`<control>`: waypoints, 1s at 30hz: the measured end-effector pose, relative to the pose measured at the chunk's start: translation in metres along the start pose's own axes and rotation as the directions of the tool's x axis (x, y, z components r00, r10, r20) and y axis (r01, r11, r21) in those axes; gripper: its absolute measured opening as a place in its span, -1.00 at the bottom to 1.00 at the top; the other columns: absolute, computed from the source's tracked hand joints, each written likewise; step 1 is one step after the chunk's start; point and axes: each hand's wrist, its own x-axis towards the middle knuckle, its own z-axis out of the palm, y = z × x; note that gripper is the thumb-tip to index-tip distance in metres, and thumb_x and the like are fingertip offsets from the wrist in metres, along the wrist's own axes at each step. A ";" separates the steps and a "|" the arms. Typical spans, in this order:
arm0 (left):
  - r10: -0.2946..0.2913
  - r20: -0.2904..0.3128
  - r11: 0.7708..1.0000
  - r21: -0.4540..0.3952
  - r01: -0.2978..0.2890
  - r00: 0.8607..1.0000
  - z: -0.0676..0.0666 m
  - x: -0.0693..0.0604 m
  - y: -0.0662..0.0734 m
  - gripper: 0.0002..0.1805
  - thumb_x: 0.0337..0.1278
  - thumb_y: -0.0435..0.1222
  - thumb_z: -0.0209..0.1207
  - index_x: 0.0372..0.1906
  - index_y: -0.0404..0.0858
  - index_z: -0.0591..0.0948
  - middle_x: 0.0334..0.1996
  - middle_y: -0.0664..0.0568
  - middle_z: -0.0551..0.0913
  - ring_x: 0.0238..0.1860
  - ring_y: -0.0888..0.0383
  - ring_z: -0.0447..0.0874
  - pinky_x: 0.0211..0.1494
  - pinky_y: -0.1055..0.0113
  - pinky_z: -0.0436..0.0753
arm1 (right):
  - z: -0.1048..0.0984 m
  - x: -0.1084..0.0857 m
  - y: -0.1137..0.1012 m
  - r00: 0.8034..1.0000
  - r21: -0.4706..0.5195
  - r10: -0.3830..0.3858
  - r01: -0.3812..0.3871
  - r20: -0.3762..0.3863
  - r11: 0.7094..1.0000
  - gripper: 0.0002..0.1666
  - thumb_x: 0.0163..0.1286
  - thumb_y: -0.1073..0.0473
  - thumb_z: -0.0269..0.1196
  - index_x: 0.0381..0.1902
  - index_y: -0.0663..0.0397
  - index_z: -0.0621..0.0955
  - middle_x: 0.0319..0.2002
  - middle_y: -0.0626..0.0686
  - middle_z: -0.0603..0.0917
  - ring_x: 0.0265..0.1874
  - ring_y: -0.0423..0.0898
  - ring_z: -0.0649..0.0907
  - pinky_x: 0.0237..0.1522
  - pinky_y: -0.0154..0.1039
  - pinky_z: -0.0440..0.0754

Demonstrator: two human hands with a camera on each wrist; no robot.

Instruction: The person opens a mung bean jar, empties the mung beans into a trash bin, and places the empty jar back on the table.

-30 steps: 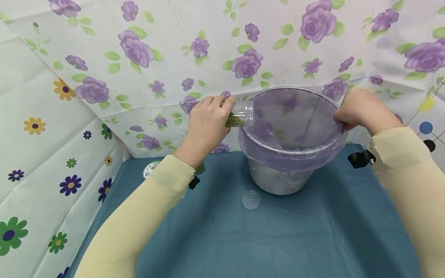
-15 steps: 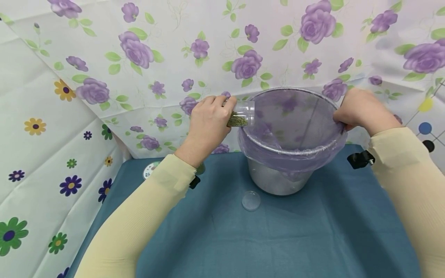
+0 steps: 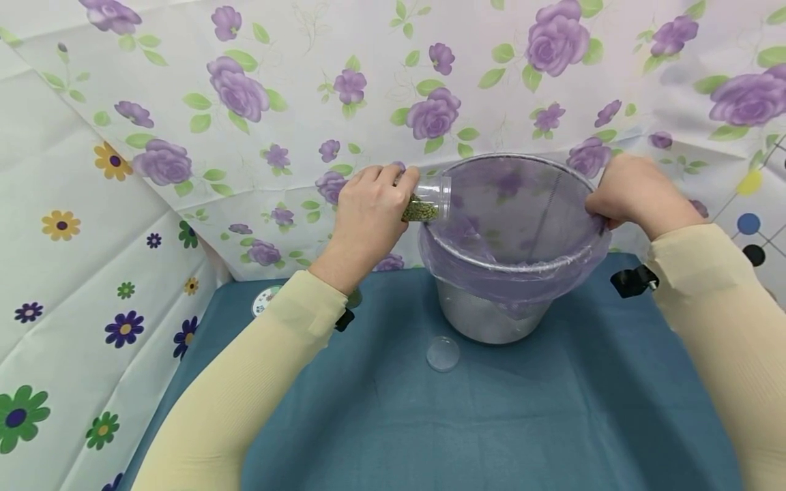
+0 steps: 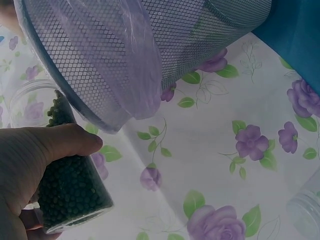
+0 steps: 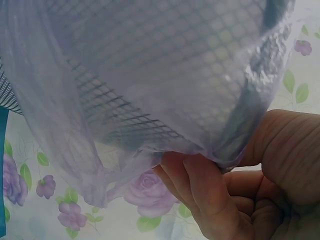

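In the head view my left hand [image 3: 372,208] grips a clear jar [image 3: 443,198] of small green beans [image 3: 420,209]. The jar lies tipped sideways, its mouth over the left rim of a mesh wastebasket [image 3: 496,319]. A thin purple bag [image 3: 516,286] lines the basket and folds down over its rim. On the far side, my right hand [image 3: 638,194] pinches the rim and bag between thumb and fingers, as the right wrist view shows the bag [image 5: 125,115] beside the hand [image 5: 215,195]. Beans [image 4: 75,190] fill much of the jar in the left wrist view.
A clear round lid [image 3: 443,354] lies on the blue cloth [image 3: 491,423] in front of the basket. Left of it, a white patterned disc [image 3: 265,300] and a greenish object [image 3: 355,298] are partly hidden by my left arm. Flowered sheeting [image 3: 295,102] stands behind.
The jar's mouth has edged slightly right over the rim, and the beans in it have shifted a little. My right hand stays on the rim.
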 end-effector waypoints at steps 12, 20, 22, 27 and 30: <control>0.013 -0.019 1.000 0.002 -0.013 1.000 0.000 0.002 0.000 -0.41 -0.32 -0.25 0.43 0.00 -0.17 0.53 -0.10 -0.07 0.65 -0.04 -0.06 0.61 0.15 0.12 0.55 | 0.001 -0.001 -0.001 1.000 0.011 0.007 -0.007 -0.010 1.000 -0.74 -0.01 0.18 0.11 -0.68 0.29 0.57 -0.82 0.00 0.60 -0.78 -0.12 0.62 -0.68 -0.22 0.45; 0.023 -0.023 1.000 -0.003 -0.023 0.999 0.001 0.001 0.001 -0.43 -0.31 -0.26 0.42 -0.01 -0.18 0.53 -0.11 -0.07 0.65 -0.06 -0.07 0.61 0.15 0.11 0.56 | 0.000 -0.001 -0.001 1.000 0.003 0.005 -0.005 -0.006 1.000 -0.74 -0.01 0.18 0.11 -0.68 0.27 0.59 -0.80 0.01 0.62 -0.74 -0.09 0.61 -0.63 -0.21 0.46; 0.025 -0.030 1.000 -0.003 -0.025 0.999 0.001 0.001 0.001 -0.44 -0.29 -0.27 0.41 -0.02 -0.18 0.53 -0.11 -0.08 0.65 -0.06 -0.07 0.61 0.15 0.11 0.56 | 0.001 -0.001 -0.001 1.000 0.003 0.002 -0.002 -0.006 1.000 -0.74 -0.01 0.18 0.11 -0.67 0.27 0.59 -0.80 0.01 0.62 -0.73 -0.08 0.61 -0.62 -0.21 0.45; 0.030 -0.040 1.000 -0.008 -0.030 0.999 0.002 0.001 0.001 -0.47 -0.25 -0.30 0.38 0.00 -0.17 0.53 -0.12 -0.07 0.65 -0.06 -0.06 0.61 0.16 0.11 0.55 | 0.001 -0.001 -0.001 1.000 0.002 -0.002 0.002 -0.010 1.000 -0.75 -0.02 0.18 0.11 -0.68 0.27 0.59 -0.80 0.01 0.62 -0.72 -0.08 0.61 -0.62 -0.22 0.45; 0.029 -0.038 0.999 -0.013 -0.029 0.999 0.002 0.002 0.001 -0.46 -0.25 -0.30 0.37 0.01 -0.17 0.53 -0.12 -0.07 0.64 -0.05 -0.06 0.61 0.17 0.11 0.55 | 0.001 -0.001 -0.001 1.000 -0.001 -0.003 0.003 -0.012 1.000 -0.75 -0.02 0.18 0.11 -0.70 0.26 0.59 -0.80 0.01 0.61 -0.72 -0.07 0.60 -0.63 -0.21 0.44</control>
